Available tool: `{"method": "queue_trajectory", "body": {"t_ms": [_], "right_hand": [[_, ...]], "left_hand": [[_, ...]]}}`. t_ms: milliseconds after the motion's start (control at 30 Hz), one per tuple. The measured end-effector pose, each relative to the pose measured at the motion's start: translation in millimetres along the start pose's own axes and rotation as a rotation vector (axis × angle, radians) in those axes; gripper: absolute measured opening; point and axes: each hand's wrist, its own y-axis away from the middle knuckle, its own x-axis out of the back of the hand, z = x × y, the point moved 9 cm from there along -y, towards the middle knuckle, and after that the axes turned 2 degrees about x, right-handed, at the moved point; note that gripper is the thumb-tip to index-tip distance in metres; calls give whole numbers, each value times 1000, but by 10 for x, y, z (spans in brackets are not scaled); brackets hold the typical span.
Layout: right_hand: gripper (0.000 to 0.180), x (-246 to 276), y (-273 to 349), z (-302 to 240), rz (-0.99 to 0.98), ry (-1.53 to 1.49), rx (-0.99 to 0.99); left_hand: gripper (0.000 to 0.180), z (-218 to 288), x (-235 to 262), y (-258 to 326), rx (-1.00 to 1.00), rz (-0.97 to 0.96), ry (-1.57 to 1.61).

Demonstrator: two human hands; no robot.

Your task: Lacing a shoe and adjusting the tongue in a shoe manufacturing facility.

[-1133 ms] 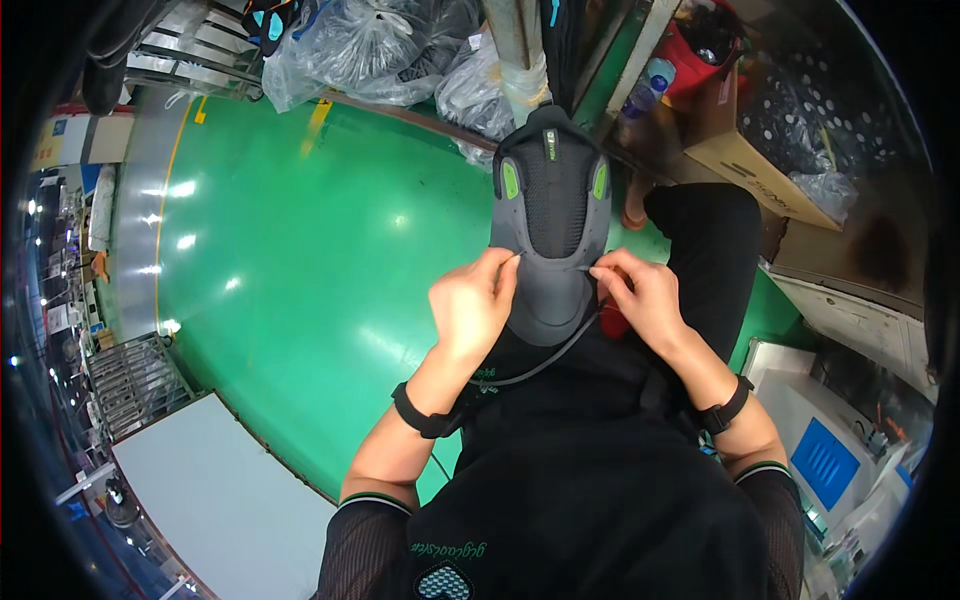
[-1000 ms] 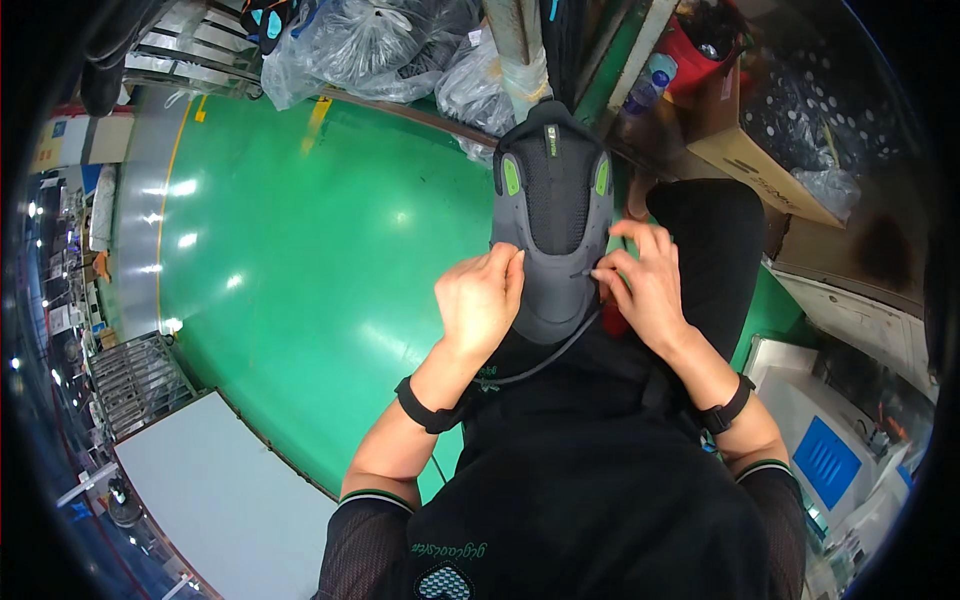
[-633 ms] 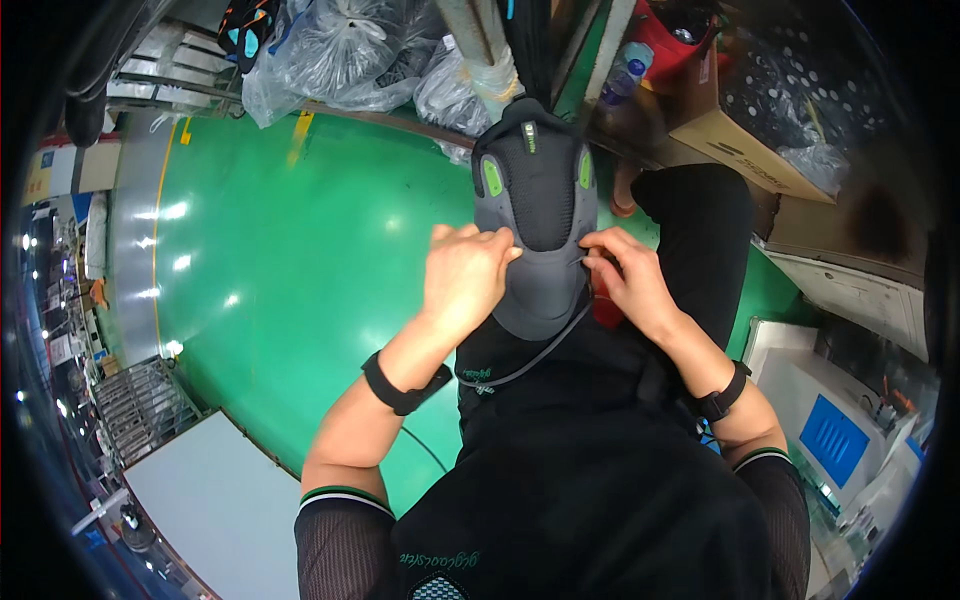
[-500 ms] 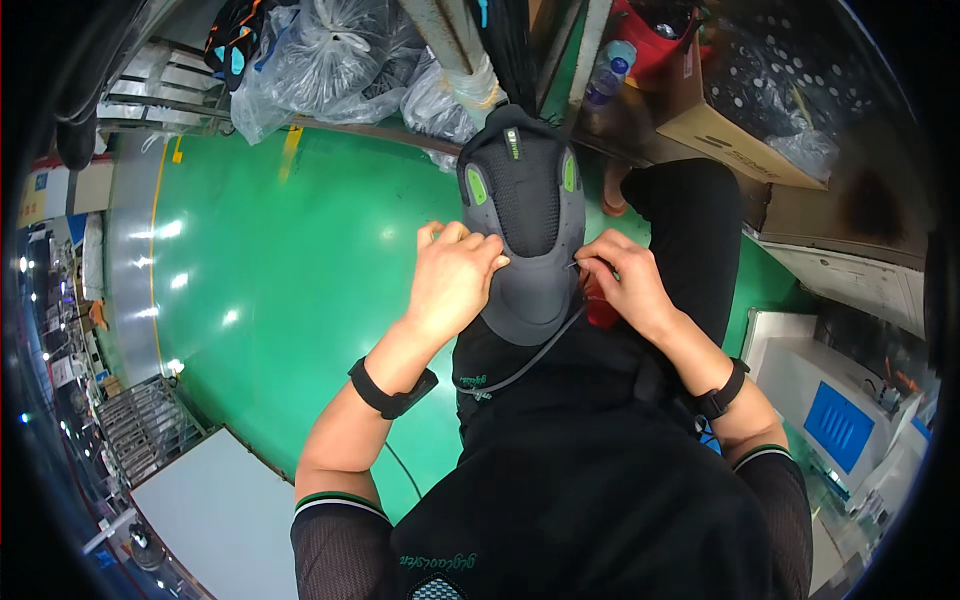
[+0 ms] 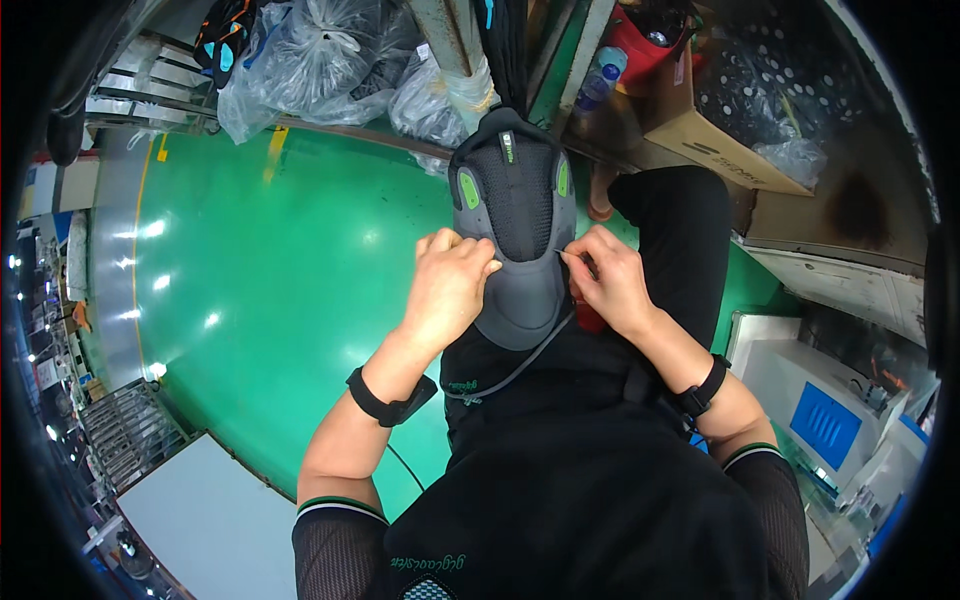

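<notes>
A dark grey shoe with bright green side patches stands in front of me, its toe toward my lap. My left hand is closed, thumb and fingers pinching the shoe's left side near the base of its opening; the fingertips' inner side is hidden. On the opposite side, my right hand pinches a thin lace end, its tip touching the shoe's right edge by the opening. A grey shoelace trails from beneath the right hand, past the toe and across my lap. Something red shows partly under that hand.
Clear plastic bags fill a rack beyond the shoe, beside a metal post. A cardboard box, a bottle and a red container stand far right. A white-topped table is at near left.
My right hand has brought the lace tip slightly closer against the shoe's edge. The left hand keeps its pinch. The whole view has shifted a little.
</notes>
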Motion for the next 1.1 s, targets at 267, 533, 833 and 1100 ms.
{"method": "queue_trajectory", "body": {"t_ms": [267, 533, 833, 1100], "right_hand": [[18, -22, -247, -414, -227, 408, 586], [16, -210, -574, -552, -680, 512, 701], [19, -140, -808, -458, -774, 526, 504], [17, -450, -831, 51, -1085, 450, -193]], "left_hand": [[15, 164, 292, -138, -156, 37, -235], [32, 356, 92, -328, -596, -332, -321], [19, 217, 214, -563, -437, -232, -194], [9, 123, 140, -642, -366, -333, -122]]}}
